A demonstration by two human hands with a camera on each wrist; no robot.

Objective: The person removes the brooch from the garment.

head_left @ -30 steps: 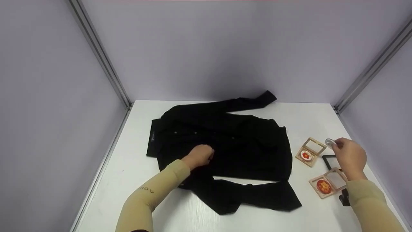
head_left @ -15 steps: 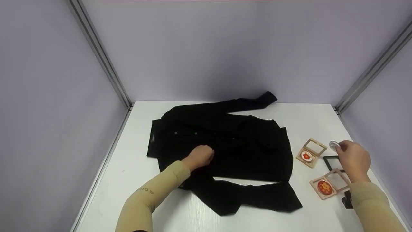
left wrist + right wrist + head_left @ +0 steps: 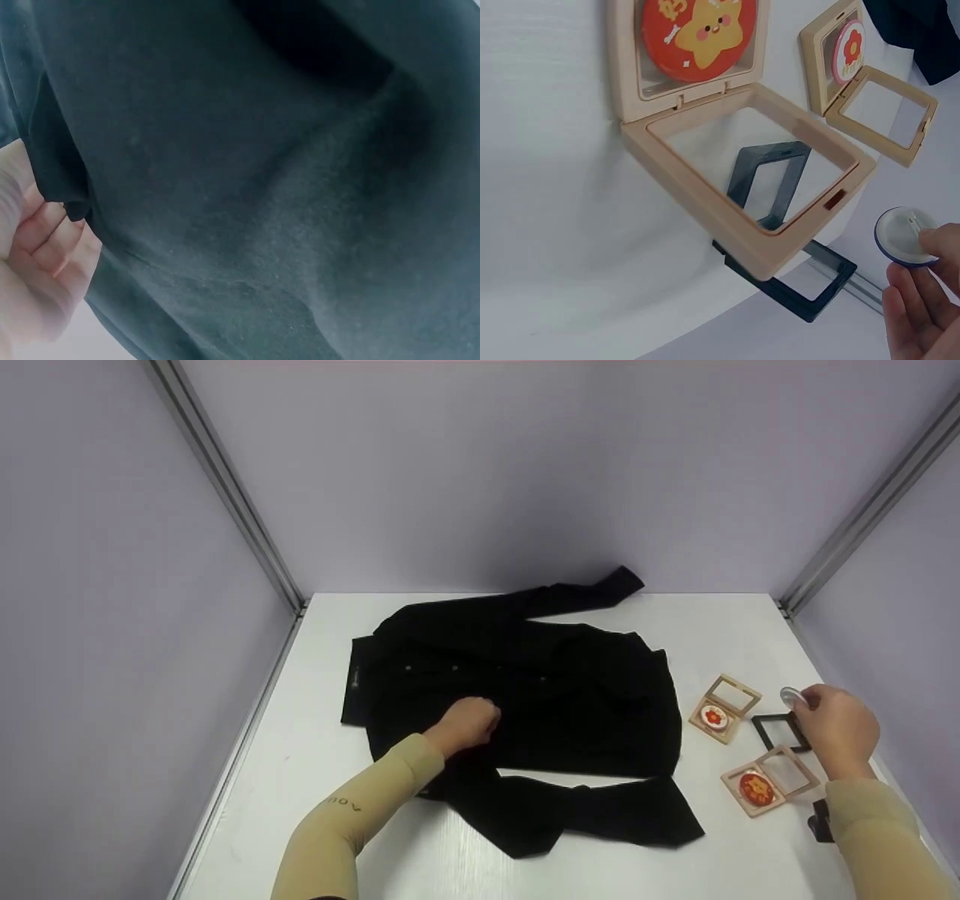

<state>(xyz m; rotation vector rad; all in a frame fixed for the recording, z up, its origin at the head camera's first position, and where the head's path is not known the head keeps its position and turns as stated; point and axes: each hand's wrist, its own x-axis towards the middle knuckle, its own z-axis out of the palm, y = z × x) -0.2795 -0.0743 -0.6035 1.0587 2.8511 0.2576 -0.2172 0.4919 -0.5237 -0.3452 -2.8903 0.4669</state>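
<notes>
A black long-sleeved shirt lies spread on the white table, its collar towards the left. My left hand pinches a fold of it near the front edge; in the left wrist view, cloth covers the fingertips of that hand. Over on the right, my right hand holds a round pin-back badge between thumb and fingers. Its back, with the metal pin, shows in the right wrist view. Below that hand stands an open black display frame.
Two open light-wood-coloured display cases stand by the right hand. One holds a white badge with a red flower, the other a red badge with a yellow star. A small black object is partly behind the right sleeve. Pale walls enclose the table.
My right hand has moved to the right with the badge, uncovering more of the black frame. My left hand stays in place on the shirt.
</notes>
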